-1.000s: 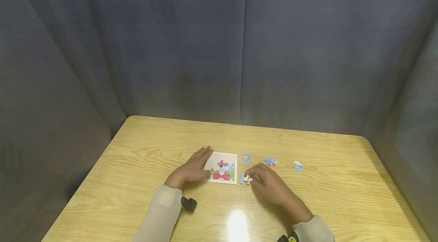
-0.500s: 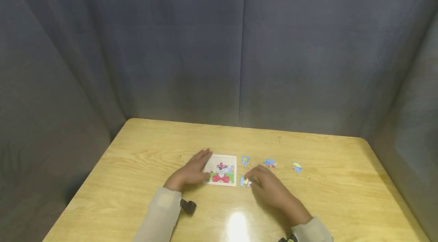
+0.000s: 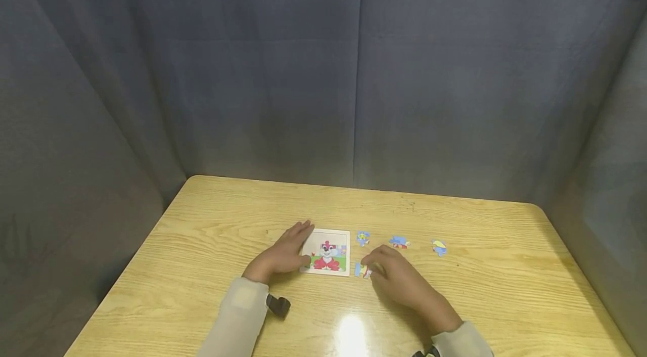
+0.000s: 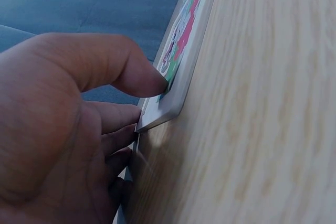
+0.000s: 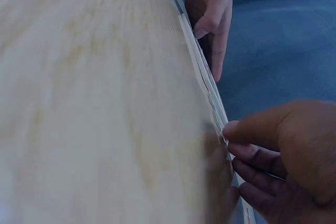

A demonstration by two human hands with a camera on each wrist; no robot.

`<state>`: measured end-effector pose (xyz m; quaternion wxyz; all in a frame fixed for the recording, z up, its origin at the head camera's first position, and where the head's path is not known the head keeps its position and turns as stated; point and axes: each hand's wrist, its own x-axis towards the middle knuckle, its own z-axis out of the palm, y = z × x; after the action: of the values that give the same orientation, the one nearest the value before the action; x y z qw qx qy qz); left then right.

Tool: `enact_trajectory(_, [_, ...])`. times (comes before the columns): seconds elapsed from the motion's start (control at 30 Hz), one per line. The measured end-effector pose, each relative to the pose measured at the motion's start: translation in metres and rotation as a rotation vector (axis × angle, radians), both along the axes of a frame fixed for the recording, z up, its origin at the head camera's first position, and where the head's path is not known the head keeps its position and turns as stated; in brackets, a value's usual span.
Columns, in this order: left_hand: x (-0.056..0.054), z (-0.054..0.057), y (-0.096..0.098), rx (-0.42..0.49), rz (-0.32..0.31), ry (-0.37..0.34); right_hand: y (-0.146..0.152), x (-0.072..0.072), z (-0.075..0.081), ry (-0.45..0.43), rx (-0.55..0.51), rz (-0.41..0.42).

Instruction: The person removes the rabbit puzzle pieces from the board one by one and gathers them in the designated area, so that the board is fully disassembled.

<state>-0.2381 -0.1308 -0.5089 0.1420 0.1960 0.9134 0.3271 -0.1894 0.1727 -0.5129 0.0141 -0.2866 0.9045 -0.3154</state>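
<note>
From where I stand, the trouble spot is the small gap between the right hand (image 3: 399,278) and the puzzle tray (image 3: 348,256). The right hand's thumb and forefinger pinch a blue and yellow puzzle piece (image 3: 358,269) just right of the tray, near its near right corner. Only the piece's left part shows clearly past the fingertips; I cannot tell whether it sits flat or is slightly raised. A thin thing pinched by its edge could slip and drop turned round or face down if the fingers lose their bite.

The left hand (image 3: 283,250) lies along the tray's left side, fingers fairly straight and the thumb resting on the near left corner. That looks like a light hold, so a firm push from the right might slide or twist the tray across the smooth table (image 3: 495,289). A jolt like that could also loosen the animal picture (image 3: 328,259) already in the tray's near part, since the bare far part gives it nothing to brace against.

The right knuckles sit just nearside of a blue and red piece (image 3: 399,241); a careless lift could nudge it. The flower piece (image 3: 363,238), right of the tray, is close too. The yellow and blue piece (image 3: 439,247) farther right seems safe.
</note>
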Motion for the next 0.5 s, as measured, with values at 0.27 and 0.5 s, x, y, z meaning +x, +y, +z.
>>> enact_trajectory(0.27, [0.000,-0.002,0.000,-0.016,-0.019,0.010,0.004,-0.005,0.008,-0.046,-0.063,-0.026])
enact_trajectory(0.5, [-0.001,-0.003,-0.001,-0.029,-0.025,-0.001,-0.007,-0.011,0.011,-0.017,-0.071,-0.032])
